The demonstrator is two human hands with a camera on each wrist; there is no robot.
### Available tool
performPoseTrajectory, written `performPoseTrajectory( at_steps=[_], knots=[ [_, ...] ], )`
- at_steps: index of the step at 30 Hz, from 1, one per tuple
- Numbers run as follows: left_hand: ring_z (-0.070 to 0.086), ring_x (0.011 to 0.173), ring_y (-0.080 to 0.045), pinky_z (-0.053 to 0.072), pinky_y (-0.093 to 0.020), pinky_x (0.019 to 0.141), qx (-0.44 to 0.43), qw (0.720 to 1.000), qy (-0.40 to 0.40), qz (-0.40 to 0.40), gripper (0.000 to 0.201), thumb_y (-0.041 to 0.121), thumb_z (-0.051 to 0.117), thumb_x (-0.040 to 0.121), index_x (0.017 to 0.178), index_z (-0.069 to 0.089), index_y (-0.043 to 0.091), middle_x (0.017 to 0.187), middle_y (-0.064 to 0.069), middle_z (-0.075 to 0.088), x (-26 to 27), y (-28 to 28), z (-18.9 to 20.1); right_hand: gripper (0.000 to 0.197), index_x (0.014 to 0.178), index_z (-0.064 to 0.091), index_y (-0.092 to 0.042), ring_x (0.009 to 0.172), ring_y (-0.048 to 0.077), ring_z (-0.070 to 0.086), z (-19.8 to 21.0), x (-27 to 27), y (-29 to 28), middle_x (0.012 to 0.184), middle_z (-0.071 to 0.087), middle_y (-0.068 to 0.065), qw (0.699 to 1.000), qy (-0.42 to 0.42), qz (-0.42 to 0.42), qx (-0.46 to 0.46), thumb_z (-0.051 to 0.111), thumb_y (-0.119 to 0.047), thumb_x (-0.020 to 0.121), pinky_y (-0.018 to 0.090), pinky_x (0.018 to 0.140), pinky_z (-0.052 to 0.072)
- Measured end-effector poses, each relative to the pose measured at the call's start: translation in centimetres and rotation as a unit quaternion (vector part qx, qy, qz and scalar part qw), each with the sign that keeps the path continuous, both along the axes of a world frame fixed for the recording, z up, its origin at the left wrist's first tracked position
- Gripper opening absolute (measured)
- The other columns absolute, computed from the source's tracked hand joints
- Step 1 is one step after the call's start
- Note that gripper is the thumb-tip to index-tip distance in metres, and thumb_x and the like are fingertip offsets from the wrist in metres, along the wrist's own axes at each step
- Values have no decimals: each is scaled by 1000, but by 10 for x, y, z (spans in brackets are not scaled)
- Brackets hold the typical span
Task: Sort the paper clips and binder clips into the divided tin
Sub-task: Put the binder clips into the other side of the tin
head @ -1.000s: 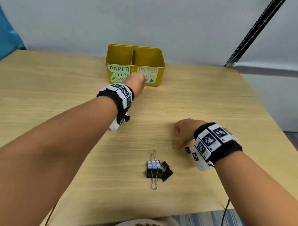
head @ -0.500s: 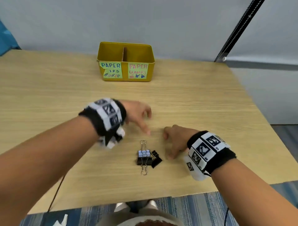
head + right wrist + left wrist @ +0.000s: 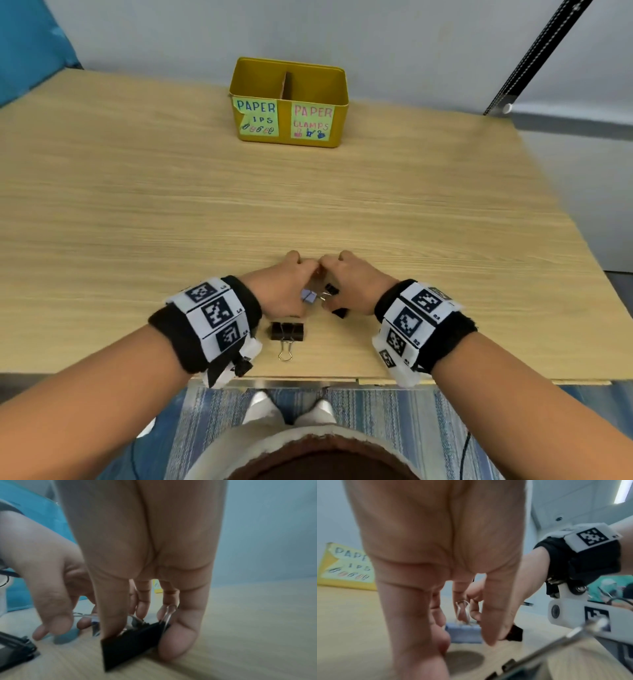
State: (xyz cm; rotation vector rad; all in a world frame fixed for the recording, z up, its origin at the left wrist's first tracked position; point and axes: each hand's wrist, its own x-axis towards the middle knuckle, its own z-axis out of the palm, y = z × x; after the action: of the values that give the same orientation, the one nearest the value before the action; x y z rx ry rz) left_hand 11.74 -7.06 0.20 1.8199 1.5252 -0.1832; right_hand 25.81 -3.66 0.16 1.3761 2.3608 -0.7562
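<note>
Left hand [image 3: 281, 287] pinches the lilac binder clip [image 3: 308, 296] by its wire loops, right hand [image 3: 356, 284] grips a black binder clip [image 3: 339, 312], both lower centre. I'd lift them apart so the loops don't snag, then head for the yellow tin [image 3: 340, 116]'s "clamps" side.

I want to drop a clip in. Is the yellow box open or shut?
Open: the yellow box has no lid, and its divider and inner walls show from above.
</note>
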Motion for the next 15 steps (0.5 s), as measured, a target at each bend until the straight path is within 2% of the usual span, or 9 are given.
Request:
performPoseTrajectory(
  at_steps=[2, 4, 6, 8, 10, 11, 13, 15],
  knots=[
    [55, 96, -24, 53, -26, 62, -5, 999, -24, 41, 63, 13, 58, 83, 139, 29, 20, 125, -10, 35, -3, -1, 2, 42, 119, 51, -14, 109, 29, 53, -2, 0, 2, 119, 49, 12, 1000, 11, 8, 27, 64, -24, 81, 30, 86, 42],
    [56, 100, -24, 52, -24, 54, -35, 996, -45, 63, 66, 26, 61, 85, 141, 26, 25, 127, -8, 34, -8, -1, 10, 32, 112, 56, -13, 107, 28, 53, -3, 0, 4, 116, 53, 11, 998, 27, 13, 46, 62, -24, 83, 28, 84, 40],
    [53, 109, -23, 54, -26, 56, -77, 996, -27, 39, 82, 48, 66, 77, 143, 21, 30, 132, -3, 30, -13, -3, 16, 28, 109, 57, -13, 106, 27, 54, -3, -1, 7, 114, 57, 11, 997, 38, 17, 60, 60, -23, 83, 28, 85, 39],
    [50, 112, -22, 60, -34, 69, -112, 994, 11, 11, 101, 55, 74, 64, 143, 15, 34, 131, 1, 25, -12, -9, 19, 27, 107, 58, -11, 105, 27, 55, -3, -2, 11, 112, 59, 11, 996, 50, 13, 73, 60, -24, 83, 30, 87, 41],
    [48, 112, -24, 56, -36, 80, -97, 992, 72, -42, 108, 47, 82, 57, 140, 14, 33, 123, 0, 24, -4, -17, 15, 29, 107, 58, -10, 103, 28, 56, -6, -3, 16, 110, 60, 12, 994, 61, 8, 89, 60, -27, 83, 33, 89, 44],
    [49, 108, -24, 55, -33, 77, -76, 991, 91, -56, 105, 39, 83, 57, 138, 17, 31, 118, 0, 24, 1, -18, 12, 30, 108, 57, -9, 103, 28, 56, -7, -3, 18, 110, 61, 12, 993, 62, 7, 98, 59, -28, 84, 34, 89, 46],
    [52, 94, -23, 49, -27, 59, -37, 994, 89, -52, 89, 21, 77, 63, 134, 24, 25, 115, -3, 28, 8, -17, 6, 30, 108, 57, -10, 104, 29, 56, -10, -4, 23, 111, 61, 12, 992, 62, 4, 112, 59, -28, 84, 36, 91, 48],
    [55, 89, -24, 44, -25, 55, -13, 997, 73, -25, 68, 13, 66, 75, 132, 30, 20, 121, -9, 36, 11, -13, 4, 31, 110, 58, -10, 105, 29, 56, -13, -4, 27, 112, 61, 12, 990, 69, -6, 121, 58, -27, 84, 37, 91, 49]
  ],
)
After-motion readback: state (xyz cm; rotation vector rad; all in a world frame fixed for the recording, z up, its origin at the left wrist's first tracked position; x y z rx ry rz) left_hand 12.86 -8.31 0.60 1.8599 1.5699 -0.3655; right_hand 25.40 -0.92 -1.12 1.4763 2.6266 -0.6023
